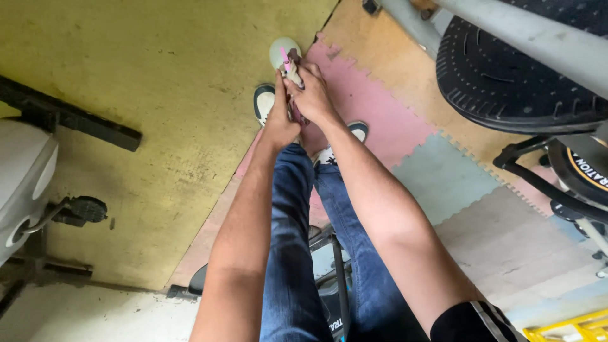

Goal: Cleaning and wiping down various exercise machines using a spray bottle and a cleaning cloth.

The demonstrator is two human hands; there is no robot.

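From the head camera, looking straight down, both bare arms stretch forward over a pair of legs in blue jeans (291, 253), and the two hands meet well out in front, above the feet. The left hand (278, 120) and the right hand (313, 95) are pressed close together, fingers curled tight around a small pale rounded object (283, 52) with a pink mark and brownish bits on it; what exactly it is cannot be told, but both hands are closed on it, the right from above and the left from the side. It sits at the seam where the yellow mat (158, 95) ends and the pink foam tile (373, 107) begins. Below the hands, the toes of two white and dark shoes (264, 101) show on the floor. The floor is a patchwork of interlocking foam tiles: pink, pale blue, grey and an orange-tan one farther off, all scuffed and dusty, while the yellow mat on the left is stained and worn. A black bar lies across that mat, and a white exercise machine with a black pedal (85, 209) stands at the left edge. On the right, a black round ribbed platform (506, 76) sits under a grey metal tube (538, 38)
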